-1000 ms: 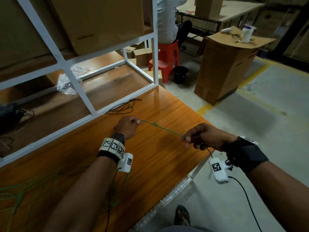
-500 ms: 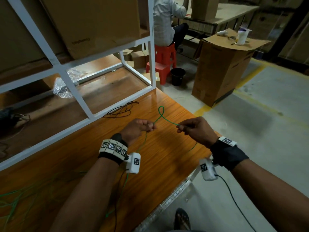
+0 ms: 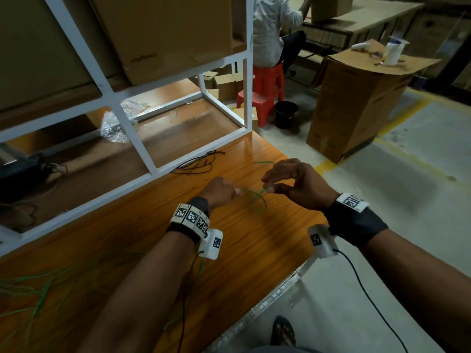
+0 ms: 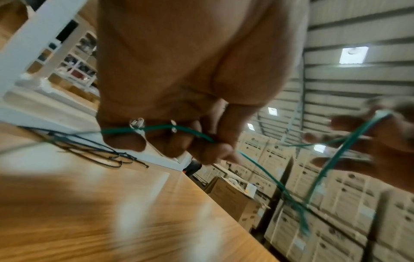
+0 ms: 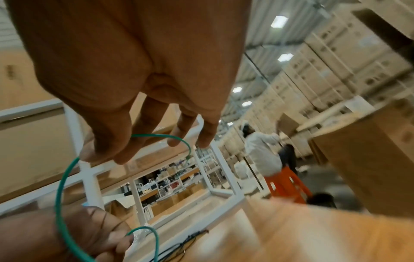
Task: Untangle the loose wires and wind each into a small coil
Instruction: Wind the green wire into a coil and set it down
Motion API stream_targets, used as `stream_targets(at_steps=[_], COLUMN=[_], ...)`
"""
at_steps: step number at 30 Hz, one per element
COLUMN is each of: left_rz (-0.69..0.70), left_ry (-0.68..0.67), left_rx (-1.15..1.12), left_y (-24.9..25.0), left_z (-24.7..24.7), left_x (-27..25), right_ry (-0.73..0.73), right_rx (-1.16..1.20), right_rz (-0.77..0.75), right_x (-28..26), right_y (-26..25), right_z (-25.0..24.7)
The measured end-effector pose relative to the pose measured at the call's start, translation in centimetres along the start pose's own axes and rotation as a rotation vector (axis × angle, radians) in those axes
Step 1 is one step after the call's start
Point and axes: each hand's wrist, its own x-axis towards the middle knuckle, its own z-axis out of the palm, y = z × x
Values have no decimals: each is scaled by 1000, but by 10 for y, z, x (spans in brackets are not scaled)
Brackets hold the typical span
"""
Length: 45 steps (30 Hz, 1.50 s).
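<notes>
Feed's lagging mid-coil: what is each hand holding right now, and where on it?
Both hold the green wire. The left hand grips it where the loop closes; the right hand pinches the loop's far side.

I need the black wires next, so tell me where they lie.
In the head view the black wires lie loose on the wooden table, against the white frame, beyond the left hand.

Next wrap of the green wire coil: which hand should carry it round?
Right. The right hand pinches the green wire near its free end; the left hand grips the loops, anchoring them.
</notes>
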Motion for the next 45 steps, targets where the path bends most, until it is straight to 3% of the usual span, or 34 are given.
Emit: stream_targets(at_steps=[4, 9, 11, 13, 15, 17, 18, 20, 25, 29, 34, 40, 42, 45], left_rz=[-76, -34, 21, 149, 437, 677, 657, 470, 384, 377, 280, 233, 222, 253], left_ry=[335, 458, 442, 458, 520, 383, 245, 45, 81, 51, 215, 302, 302, 239], left_rx=[-322, -483, -305, 149, 460, 491, 426, 224, -173, -496, -547, -458, -426, -361], left_y=[-6, -11, -17, -27, -25, -15, -11, -11, -14, -21, -29, -26, -21, -15], left_z=[-17, -31, -32, -27, -9, 16, 27, 40, 25, -4, -20, 6, 17, 32], left_x=[6, 6, 8, 6, -7, -26, -33, -33, -24, -13, 9, 10, 6, -4], right_ry=[-43, -296, -286, -180, -117, -110, -112, -115, -33, -116, -249, -307, -258, -29], right_rx=[-273, -340, -316, -237, -78, 56, 99, 171, 562, 919, 1307, 1650, 1733, 1716], right_rz=[57, 339, 362, 371, 400, 423, 425, 434, 569, 670, 634, 502, 453, 415], right_x=[-20, -39, -45, -47, -44, -38, -35, -27, -21, -30, -45, -38, -29, -13], right_y=[0, 19, 22, 23, 22, 17, 13, 5, -9, -12, -9, -20, -28, -42], right_z=[-11, 7, 19, 30, 39, 47, 48, 50, 34, 32, 39, 35, 36, 34])
